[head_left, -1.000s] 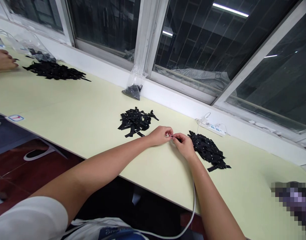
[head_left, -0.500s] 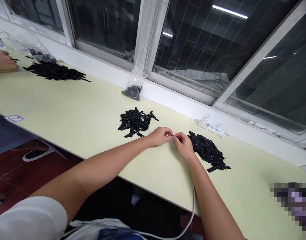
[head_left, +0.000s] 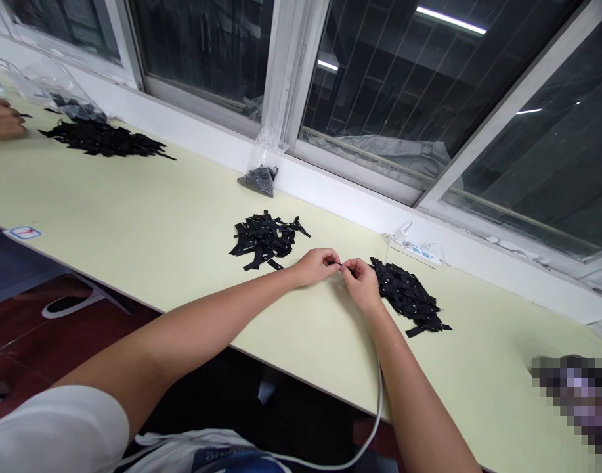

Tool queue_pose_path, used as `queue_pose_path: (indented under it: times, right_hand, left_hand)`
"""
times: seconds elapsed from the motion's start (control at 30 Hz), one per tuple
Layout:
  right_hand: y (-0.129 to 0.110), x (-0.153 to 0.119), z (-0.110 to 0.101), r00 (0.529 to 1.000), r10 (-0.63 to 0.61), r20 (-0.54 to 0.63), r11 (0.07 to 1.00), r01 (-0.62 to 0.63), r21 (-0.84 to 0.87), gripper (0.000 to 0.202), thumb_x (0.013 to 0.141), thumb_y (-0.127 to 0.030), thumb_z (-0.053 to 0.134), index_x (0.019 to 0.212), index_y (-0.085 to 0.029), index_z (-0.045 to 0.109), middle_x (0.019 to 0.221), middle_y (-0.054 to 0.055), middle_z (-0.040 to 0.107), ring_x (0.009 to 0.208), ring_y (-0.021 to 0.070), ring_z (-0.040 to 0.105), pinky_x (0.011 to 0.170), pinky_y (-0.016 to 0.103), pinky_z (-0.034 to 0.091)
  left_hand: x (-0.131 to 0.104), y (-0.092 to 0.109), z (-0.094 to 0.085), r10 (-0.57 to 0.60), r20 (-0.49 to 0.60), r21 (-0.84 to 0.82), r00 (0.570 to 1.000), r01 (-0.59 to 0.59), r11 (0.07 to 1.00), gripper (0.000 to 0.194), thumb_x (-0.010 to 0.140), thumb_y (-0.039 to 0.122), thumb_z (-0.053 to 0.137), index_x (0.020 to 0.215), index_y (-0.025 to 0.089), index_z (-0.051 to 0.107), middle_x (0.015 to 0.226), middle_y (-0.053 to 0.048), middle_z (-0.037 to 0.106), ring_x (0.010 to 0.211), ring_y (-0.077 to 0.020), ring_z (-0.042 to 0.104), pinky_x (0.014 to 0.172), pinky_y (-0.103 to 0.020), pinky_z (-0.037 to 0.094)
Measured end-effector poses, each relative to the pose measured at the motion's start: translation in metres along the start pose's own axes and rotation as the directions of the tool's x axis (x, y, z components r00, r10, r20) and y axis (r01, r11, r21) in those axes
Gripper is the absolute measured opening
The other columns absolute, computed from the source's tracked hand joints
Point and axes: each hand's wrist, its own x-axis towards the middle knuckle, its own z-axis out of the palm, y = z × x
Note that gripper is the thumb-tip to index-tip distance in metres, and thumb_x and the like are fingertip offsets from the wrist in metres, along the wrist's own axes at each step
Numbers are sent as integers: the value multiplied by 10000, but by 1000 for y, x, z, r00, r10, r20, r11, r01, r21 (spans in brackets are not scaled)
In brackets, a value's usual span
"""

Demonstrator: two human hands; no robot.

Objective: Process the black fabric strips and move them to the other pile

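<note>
My left hand [head_left: 319, 267] and my right hand [head_left: 361, 281] meet fingertip to fingertip above the table, pinching a small black strip [head_left: 334, 264] between them. Most of that strip is hidden by my fingers. To the left of my left hand lies a loose pile of short black strips [head_left: 267, 240], some with small shiny dots. A denser pile of black strips [head_left: 409, 295] sits just right of my right hand, close to its wrist.
A clear bag of dark pieces [head_left: 259, 180] leans by the wall. A white power strip [head_left: 415, 251] lies behind the right pile, with a white cable [head_left: 379, 394] by my right forearm. At far left, another person's hand [head_left: 2, 119] is near a third black pile [head_left: 106, 138].
My hands stay together in nearly the same place. A little more of the black strip shows at my left fingers. The other person's hand has shifted slightly left in view.
</note>
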Motion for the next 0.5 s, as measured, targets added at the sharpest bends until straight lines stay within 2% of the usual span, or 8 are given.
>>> queue_pose_path:
  times: [0.27, 0.5]
  right_hand:
    - [-3, -1, 0, 999, -17, -42, 998, 14, -60, 220, 797, -416, 636, 866, -208, 647, 827, 51, 698, 724, 192, 604, 715, 317, 475]
    - [-6, -2, 1, 1000, -13, -27, 1000, 13, 13, 245, 799, -431, 644, 880, -200, 657, 826, 42, 693, 721, 180, 592, 687, 300, 466]
  left_hand:
    - [2, -1, 1, -120, 61, -255, 991, 132, 958, 163, 789, 261, 698, 882, 134, 653, 812, -18, 645, 703, -102, 549, 663, -250, 438]
    - [2, -4, 3, -176, 90, -318, 980, 196, 928, 132, 825, 219, 682, 903, 131, 624, 804, -14, 620, 648, -83, 559, 604, -228, 467]
